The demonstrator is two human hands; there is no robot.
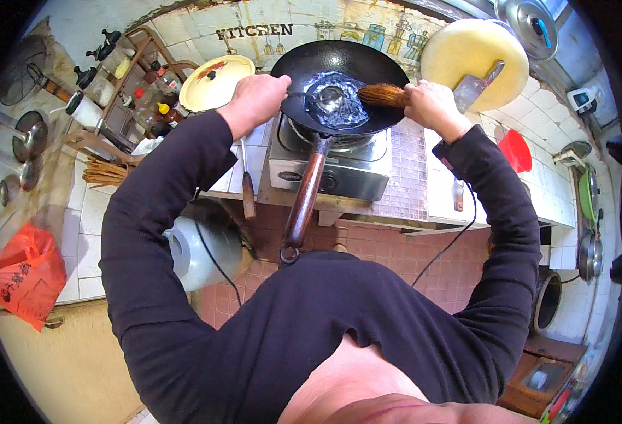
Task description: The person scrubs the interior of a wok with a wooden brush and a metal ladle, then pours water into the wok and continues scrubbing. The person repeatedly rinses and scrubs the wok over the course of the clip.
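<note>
A black wok (343, 59) sits on a stainless-steel tabletop stove (337, 177), its long wooden handle (305, 196) pointing towards my body. Clear, rippled liquid (337, 116), apparently water, lies in the bottom. At the wok's left rim my left hand (255, 102) is closed around a thin dark-stemmed utensil (298, 95). The stem reaches towards the liquid; its head is hard to make out. My right hand (433, 106), at the right rim, grips a brown bristle wok brush (382, 95). The bristles point left, over the wok's right side.
Left of the wok are a cream lid (218, 79), a wooden-handled utensil (247, 193) and a bottle rack (144, 53). To the right, a cleaver (475, 87) rests on a round chopping board (449, 47); beyond is a red plastic container (516, 151). Black cables (451, 241) hang beside both arms.
</note>
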